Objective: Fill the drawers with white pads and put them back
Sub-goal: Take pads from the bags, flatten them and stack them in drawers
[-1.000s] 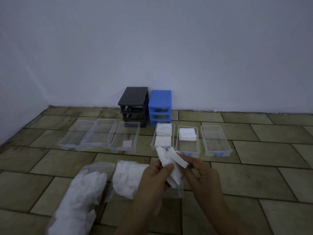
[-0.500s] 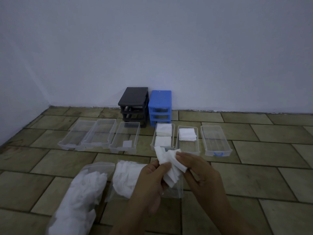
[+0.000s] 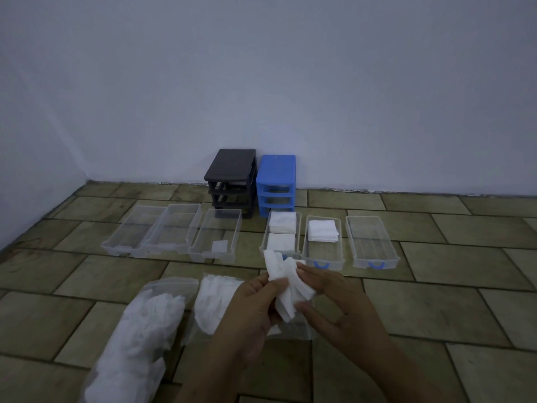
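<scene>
Hands, left hand (image 3: 250,309) and right hand (image 3: 334,303), pinch white pads (image 3: 286,286) with curled fingers; no writing readable.

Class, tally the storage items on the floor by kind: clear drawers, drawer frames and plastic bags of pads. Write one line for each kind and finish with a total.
Clear drawers: 6, first, last
Drawer frames: 2, black and blue
Plastic bags of pads: 2, and
Total: 10

left hand (image 3: 247,309): fingers curled, pinching | right hand (image 3: 334,306): fingers curled, pinching
</scene>
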